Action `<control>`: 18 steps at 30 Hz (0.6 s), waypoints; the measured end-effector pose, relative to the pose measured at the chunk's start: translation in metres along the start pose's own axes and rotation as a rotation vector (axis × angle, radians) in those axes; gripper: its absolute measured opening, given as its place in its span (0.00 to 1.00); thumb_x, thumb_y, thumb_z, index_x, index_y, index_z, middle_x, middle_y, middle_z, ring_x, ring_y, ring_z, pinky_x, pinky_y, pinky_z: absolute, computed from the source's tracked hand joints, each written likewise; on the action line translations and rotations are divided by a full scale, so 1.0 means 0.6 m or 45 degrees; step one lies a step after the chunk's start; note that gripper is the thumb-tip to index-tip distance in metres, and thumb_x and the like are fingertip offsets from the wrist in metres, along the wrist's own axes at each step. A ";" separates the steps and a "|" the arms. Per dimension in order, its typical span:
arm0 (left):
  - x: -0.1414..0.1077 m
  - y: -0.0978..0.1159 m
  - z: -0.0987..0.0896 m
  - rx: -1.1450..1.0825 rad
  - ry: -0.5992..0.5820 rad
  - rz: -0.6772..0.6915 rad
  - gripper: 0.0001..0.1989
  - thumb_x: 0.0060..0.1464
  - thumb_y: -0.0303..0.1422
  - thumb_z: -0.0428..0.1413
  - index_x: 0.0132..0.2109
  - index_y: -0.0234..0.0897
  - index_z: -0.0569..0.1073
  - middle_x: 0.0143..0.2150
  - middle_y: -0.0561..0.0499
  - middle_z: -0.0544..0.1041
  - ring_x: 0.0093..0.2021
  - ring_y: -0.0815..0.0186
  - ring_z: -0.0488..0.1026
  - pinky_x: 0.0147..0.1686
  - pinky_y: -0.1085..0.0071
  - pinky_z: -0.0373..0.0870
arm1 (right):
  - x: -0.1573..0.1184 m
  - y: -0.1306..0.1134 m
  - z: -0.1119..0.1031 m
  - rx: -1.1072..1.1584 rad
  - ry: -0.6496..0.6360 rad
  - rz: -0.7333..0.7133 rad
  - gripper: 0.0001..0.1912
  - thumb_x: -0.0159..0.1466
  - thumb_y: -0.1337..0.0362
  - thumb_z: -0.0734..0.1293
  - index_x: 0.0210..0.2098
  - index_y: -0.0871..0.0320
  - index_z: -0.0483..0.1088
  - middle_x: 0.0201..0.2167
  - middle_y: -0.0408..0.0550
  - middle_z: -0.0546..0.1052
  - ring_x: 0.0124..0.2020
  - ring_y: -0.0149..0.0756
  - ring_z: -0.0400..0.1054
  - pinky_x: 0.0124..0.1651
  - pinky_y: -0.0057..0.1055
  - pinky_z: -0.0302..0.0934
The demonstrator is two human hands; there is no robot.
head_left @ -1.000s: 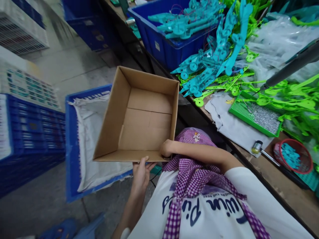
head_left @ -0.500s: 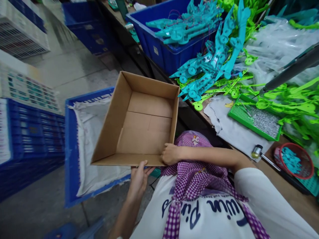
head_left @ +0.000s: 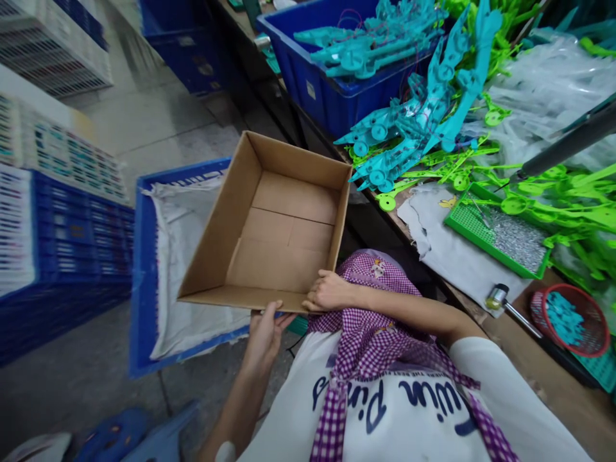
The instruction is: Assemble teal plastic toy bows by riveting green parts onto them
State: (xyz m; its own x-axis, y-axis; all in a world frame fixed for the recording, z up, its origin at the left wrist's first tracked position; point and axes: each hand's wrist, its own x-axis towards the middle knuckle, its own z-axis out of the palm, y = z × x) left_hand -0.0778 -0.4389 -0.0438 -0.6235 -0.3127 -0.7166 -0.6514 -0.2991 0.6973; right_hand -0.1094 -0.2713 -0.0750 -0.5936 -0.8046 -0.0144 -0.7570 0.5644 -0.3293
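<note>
A brown cardboard box with nothing inside tilts toward me, its open top facing up. My left hand grips its near side from below, with the thumb on the rim. At the box's near right corner, my right hand is closed round the edge. Under the box's left part stands a blue crate lined with white cloth. Most of my left fingers are hidden behind the cardboard.
Right of me a workbench holds a blue bin of turquoise plastic parts, green parts, a green tray of screws, a hammer and a red basket. Stacked crates stand at left.
The view has shifted a little, so the surroundings sit slightly farther right. Both hands keep their hold on the box, which has moved only slightly.
</note>
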 end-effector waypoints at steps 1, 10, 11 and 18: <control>0.002 0.003 -0.002 -0.001 -0.001 -0.006 0.16 0.49 0.21 0.53 0.45 0.40 0.70 0.31 0.56 0.75 0.27 0.67 0.77 0.39 0.60 0.79 | -0.004 -0.003 -0.002 0.043 0.089 0.046 0.23 0.72 0.58 0.56 0.28 0.60 0.74 0.26 0.50 0.80 0.27 0.31 0.67 0.38 0.35 0.46; 0.066 0.083 -0.055 0.261 0.015 -0.274 0.06 0.52 0.21 0.52 0.37 0.28 0.71 0.27 0.43 0.77 0.26 0.63 0.77 0.28 0.70 0.78 | -0.074 -0.007 -0.040 0.638 0.882 0.654 0.26 0.73 0.57 0.51 0.18 0.55 0.51 0.16 0.38 0.61 0.20 0.27 0.52 0.35 0.32 0.47; 0.074 0.091 -0.057 0.304 0.006 -0.295 0.05 0.53 0.21 0.52 0.37 0.27 0.71 0.27 0.42 0.77 0.26 0.62 0.78 0.27 0.70 0.78 | -0.076 -0.007 -0.039 0.688 0.897 0.679 0.26 0.72 0.56 0.51 0.18 0.55 0.50 0.16 0.38 0.59 0.20 0.27 0.51 0.35 0.32 0.47; 0.125 0.115 0.026 0.488 -0.160 -0.245 0.08 0.59 0.23 0.52 0.46 0.27 0.70 0.29 0.48 0.76 0.26 0.66 0.75 0.26 0.72 0.77 | -0.094 -0.005 -0.033 0.958 0.958 0.800 0.29 0.70 0.45 0.50 0.17 0.54 0.46 0.15 0.37 0.54 0.20 0.27 0.48 0.33 0.32 0.48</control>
State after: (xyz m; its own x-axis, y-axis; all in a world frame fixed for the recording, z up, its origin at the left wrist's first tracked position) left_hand -0.1764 -0.4689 -0.0496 -0.5079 -0.1647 -0.8455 -0.8590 0.0224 0.5116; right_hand -0.0793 -0.2241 -0.0544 -0.9951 0.0146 0.0981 -0.0859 0.3677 -0.9260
